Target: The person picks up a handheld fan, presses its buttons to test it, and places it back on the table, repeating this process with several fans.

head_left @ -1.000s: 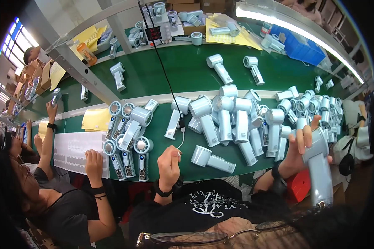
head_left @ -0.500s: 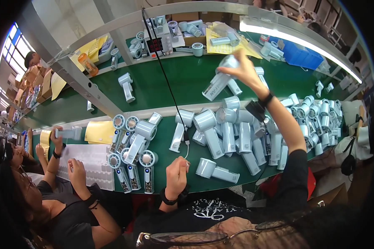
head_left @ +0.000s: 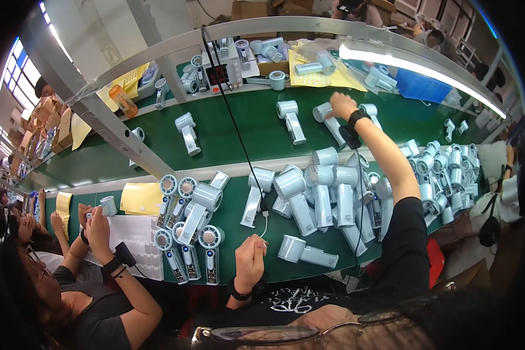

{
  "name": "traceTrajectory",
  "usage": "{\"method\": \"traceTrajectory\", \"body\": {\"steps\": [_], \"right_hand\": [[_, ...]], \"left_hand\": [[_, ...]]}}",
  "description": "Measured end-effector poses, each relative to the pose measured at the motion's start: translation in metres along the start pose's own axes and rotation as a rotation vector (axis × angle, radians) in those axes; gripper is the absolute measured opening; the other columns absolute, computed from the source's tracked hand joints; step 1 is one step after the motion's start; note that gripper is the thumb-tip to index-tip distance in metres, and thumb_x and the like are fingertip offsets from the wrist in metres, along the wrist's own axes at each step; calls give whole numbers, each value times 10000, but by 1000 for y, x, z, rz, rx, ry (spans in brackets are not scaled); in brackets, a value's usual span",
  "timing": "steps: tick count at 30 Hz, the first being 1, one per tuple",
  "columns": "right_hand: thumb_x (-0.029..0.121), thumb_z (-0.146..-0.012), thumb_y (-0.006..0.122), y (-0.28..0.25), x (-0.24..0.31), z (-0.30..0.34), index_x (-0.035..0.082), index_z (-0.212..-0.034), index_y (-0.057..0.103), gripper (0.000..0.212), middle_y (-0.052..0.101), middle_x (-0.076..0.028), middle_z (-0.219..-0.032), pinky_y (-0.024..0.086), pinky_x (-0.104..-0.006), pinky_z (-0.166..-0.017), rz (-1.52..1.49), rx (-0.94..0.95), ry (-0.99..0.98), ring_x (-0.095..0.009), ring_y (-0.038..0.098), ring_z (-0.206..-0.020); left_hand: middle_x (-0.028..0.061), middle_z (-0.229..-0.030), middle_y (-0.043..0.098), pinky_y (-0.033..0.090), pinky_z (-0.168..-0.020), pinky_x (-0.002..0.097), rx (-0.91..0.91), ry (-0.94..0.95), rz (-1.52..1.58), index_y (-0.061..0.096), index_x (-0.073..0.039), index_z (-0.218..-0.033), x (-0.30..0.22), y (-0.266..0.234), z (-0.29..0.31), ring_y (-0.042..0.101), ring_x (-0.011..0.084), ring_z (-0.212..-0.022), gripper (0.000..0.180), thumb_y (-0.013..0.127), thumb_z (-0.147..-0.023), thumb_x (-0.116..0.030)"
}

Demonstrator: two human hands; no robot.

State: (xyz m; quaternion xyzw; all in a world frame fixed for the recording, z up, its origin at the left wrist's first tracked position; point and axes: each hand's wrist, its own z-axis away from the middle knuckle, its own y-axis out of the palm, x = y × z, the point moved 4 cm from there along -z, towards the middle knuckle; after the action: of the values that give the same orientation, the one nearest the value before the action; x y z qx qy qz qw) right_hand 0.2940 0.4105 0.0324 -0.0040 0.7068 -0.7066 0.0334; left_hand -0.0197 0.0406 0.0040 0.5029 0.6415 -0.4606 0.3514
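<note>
My left hand (head_left: 250,260) is closed in a pinch at the near edge of the bench, holding the end of the short white charging cable (head_left: 266,224) that hangs from a black cord. My right hand (head_left: 343,105) reaches far across onto the green belt, its fingers curled at the head of a light-blue handheld fan (head_left: 335,129) and partly covering it. Left of it another handheld fan (head_left: 291,122) lies on the belt. Beside my left hand lies a single fan (head_left: 308,252), and a pile of fans (head_left: 322,181) fills the bench between my arms.
Several fans with lit handles (head_left: 211,256) stand at left. A co-worker's hands (head_left: 93,230) are over a white tray (head_left: 135,236). More fans (head_left: 443,175) are heaped at right. A metal frame post (head_left: 108,119) and lamp (head_left: 420,76) cross the view; a blue bin (head_left: 421,86) stands behind.
The handheld fan in my right hand has been let go and lies on the belt. My right hand has moved slightly right and down to another fan. My left hand stays at the cable.
</note>
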Motion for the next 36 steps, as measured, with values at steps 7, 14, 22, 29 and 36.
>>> {"method": "traceTrajectory", "body": {"steps": [7,14,22,29,36], "right_hand": [[300,-616,839,52,-56,14,-52,-1026,610,587,641,-169,-1006,557,-350,-600,-276,395,15,-267,668,-809],[176,-690,755,-57,-14,100,-76,-1171,495,603,637,-210,-912,546,-338,-657,-828,88,50,-225,662,-740],[53,-746,672,-75,45,269,37,-1273,422,583,599,-188,-950,479,-286,-703,-661,-605,-418,-189,637,-763],[32,-837,597,-21,84,332,40,-1321,373,533,589,-178,-1094,476,-313,-753,-1296,10,-72,-176,597,-991],[206,-977,414,-5,90,346,51,-1374,277,448,496,-128,-1146,471,-289,-691,-2026,-88,-102,-149,548,-850]], "left_hand": [[80,-628,481,352,-504,263,39,48,4,486,41,-723,-5,9,-2,458,141,-536,292,392,-976,-71],[76,-626,483,353,-501,266,58,60,9,488,37,-719,-22,12,10,458,141,-532,297,393,-976,-75],[71,-631,481,360,-508,269,150,107,27,496,34,-721,-27,36,15,459,142,-536,297,392,-978,-75],[68,-664,497,371,-519,265,248,53,118,508,24,-784,-32,57,23,470,142,-547,259,399,-985,-98],[132,-765,553,435,-605,338,330,34,143,503,24,-925,-54,80,15,557,292,-670,97,463,-953,-59]]}}
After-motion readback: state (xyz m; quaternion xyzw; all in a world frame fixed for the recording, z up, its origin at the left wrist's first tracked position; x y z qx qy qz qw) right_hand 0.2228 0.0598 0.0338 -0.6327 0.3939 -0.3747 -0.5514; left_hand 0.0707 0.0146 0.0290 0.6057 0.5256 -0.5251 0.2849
